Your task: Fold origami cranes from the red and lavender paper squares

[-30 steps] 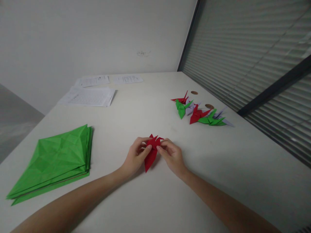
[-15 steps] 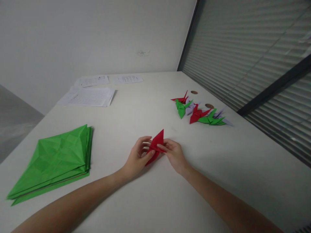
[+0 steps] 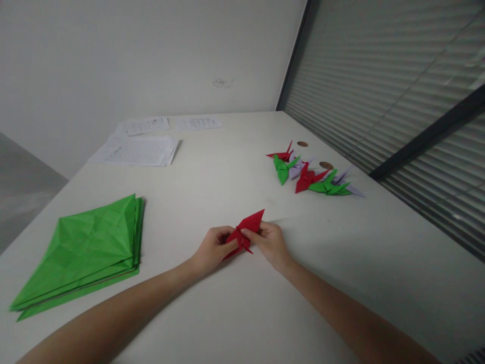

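Note:
A red origami crane [image 3: 250, 222] is between my two hands, low over the white table, its pointed wings spread to the upper right and lower left. My left hand [image 3: 214, 246] pinches the lower-left wing, thumb on top and fingers curled beneath. On the other side, my right hand [image 3: 270, 241] grips the upper-right part, its thumb pressed near the middle of the body. A small pointed tip of the paper sticks out towards me below the thumbs. Part of the crane is covered by my fingers.
Folded green paper sheets [image 3: 94, 237] lie stacked at the left. Several finished cranes in green, red [image 3: 307, 178] and pale purple sit at the right, near two brown round table holes [image 3: 326, 165]. Printed papers [image 3: 140, 151] lie at the back left. Window blinds [image 3: 397, 76] border the right side.
The red crane has turned clockwise and its wings have opened out flatter, with a small tip now showing below. Both hands have shifted slightly, and the left fingers have curled in more.

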Motion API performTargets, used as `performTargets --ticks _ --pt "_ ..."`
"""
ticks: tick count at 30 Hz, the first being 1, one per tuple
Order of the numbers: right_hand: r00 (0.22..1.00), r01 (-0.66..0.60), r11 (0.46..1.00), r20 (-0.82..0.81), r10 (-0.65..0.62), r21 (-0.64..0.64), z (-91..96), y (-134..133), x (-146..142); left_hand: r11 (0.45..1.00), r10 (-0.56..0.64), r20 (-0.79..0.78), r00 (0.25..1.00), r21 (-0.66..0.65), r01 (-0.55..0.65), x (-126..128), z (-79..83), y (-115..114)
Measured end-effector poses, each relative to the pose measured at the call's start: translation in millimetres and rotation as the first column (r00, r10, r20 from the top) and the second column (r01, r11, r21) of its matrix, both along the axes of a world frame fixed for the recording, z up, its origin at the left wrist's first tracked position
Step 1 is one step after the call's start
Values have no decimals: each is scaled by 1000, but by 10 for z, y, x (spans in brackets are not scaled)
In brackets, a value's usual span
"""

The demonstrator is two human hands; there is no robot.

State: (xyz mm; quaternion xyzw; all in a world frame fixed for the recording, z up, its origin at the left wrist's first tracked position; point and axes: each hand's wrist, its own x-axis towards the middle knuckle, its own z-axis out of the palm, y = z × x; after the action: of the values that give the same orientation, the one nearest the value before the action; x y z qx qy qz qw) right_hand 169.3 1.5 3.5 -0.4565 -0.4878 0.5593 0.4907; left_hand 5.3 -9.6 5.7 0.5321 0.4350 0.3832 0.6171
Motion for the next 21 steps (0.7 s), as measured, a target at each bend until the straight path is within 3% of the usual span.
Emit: performTargets --ticks 3,8,21 --pt "999 4 1000 45 -3 -12 3 13 7 1000 -16 -40 999 10 17 -4 -26 3" --pt "998 36 994 -48 -41 -102 14 15 5 999 10 -86 996 38 -7 -3 -36 10" --pt "996 -48 990 -76 38 -135 44 -15 -20 996 -20 107 994 -80 29 20 -1 -23"
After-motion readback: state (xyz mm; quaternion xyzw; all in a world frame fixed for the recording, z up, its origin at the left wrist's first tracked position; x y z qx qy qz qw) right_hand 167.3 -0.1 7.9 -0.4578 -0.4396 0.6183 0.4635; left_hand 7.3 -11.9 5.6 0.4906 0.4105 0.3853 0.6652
